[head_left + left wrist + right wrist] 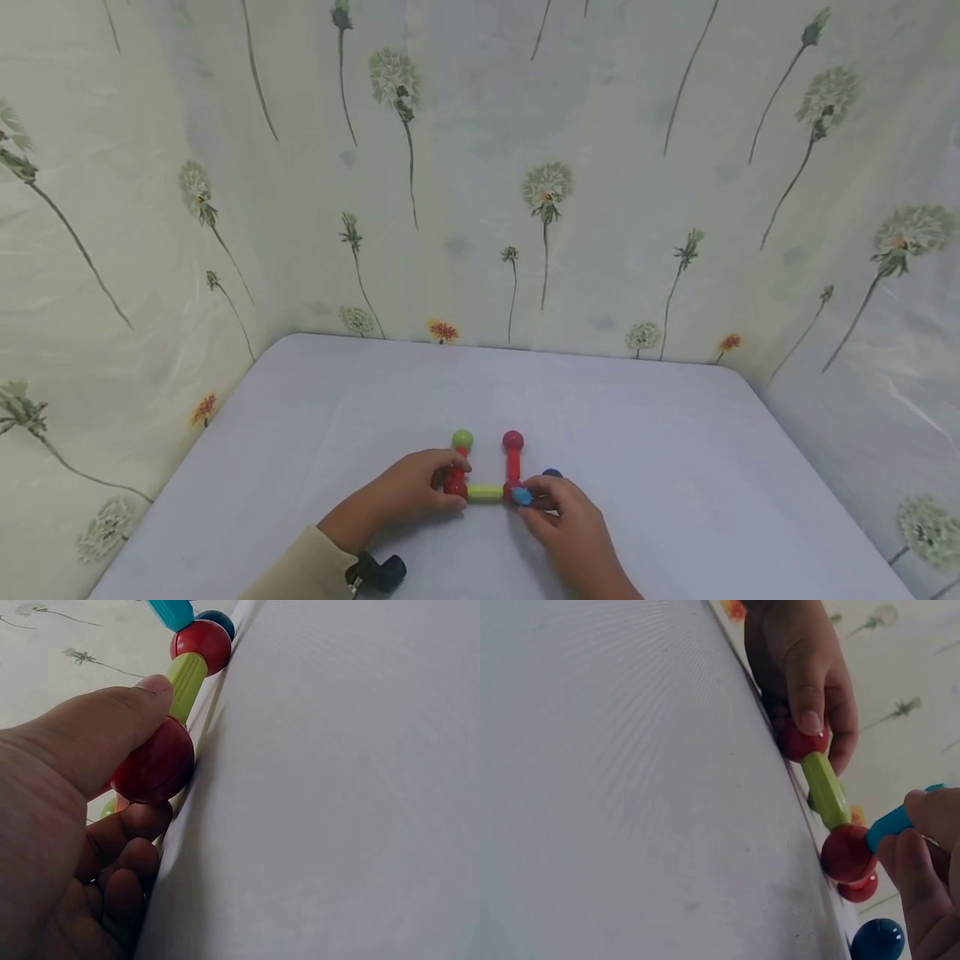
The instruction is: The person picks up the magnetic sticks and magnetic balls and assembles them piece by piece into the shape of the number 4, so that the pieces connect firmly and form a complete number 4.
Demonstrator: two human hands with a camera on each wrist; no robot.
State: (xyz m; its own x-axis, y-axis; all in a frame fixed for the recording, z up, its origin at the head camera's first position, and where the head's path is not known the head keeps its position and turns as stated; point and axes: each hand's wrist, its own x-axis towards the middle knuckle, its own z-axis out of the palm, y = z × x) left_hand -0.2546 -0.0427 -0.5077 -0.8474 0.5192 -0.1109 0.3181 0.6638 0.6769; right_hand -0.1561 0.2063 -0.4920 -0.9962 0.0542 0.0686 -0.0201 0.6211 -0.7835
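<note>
A U-shaped build of toy balls and rods lies on the table. My left hand (408, 487) grips the red ball (456, 490) at its near left corner, thumb on the near side. From that ball a yellow-green rod (486, 493) runs right to another red ball (847, 853). My right hand (570, 521) pinches a light blue rod (889, 823) between thumb and fingers. This rod stands up from the right corner ball, its lower end right at the ball. Red rods lead away from both corners, to a green ball (462, 440) and a red ball (513, 441).
A dark blue ball (877, 940) sits on the table just beyond my right hand. The white table (637, 433) reaches back to a flower-patterned curtain (480, 167), which also hangs along both sides. A black strap device (378, 573) is on my left wrist.
</note>
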